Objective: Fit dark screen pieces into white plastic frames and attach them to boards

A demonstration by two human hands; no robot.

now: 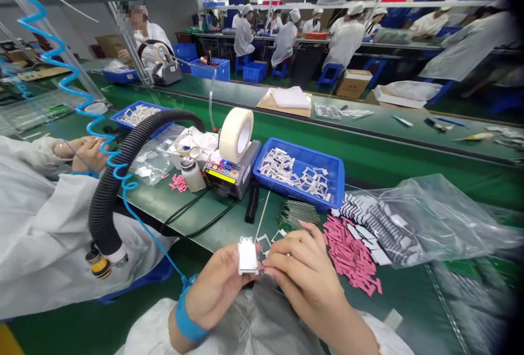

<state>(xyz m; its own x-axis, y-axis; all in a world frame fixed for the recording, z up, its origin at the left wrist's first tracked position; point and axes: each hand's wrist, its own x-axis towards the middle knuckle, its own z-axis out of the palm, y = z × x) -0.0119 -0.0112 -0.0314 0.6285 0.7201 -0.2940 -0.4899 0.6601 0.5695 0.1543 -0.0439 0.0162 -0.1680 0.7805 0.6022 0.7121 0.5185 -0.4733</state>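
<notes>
My left hand (215, 284), with a blue wrist strap (189, 311), grips a small white rectangular framed part (248, 256) upright between thumb and fingers. At the part's lower right edge, my right hand (305, 273) pinches the end of a thin pink strip (262, 267), mostly covered by the fingers. Just beyond my hands, several white plastic frames (265, 243) lie on the bench, partly hidden by my right hand. A heap of pink strips (352, 254) spreads to the right of that hand. Flat white-and-dark pieces (374, 224) are stacked behind the heap, partly in clear plastic.
A blue tray (339, 172) of white frames stands beyond my hands, left of it a tape dispenser (229, 180) and a bottle (191, 175). A black fume hose (100, 207) and blue coiled cord (92, 109) hang left, near a co-worker's hands (88, 153).
</notes>
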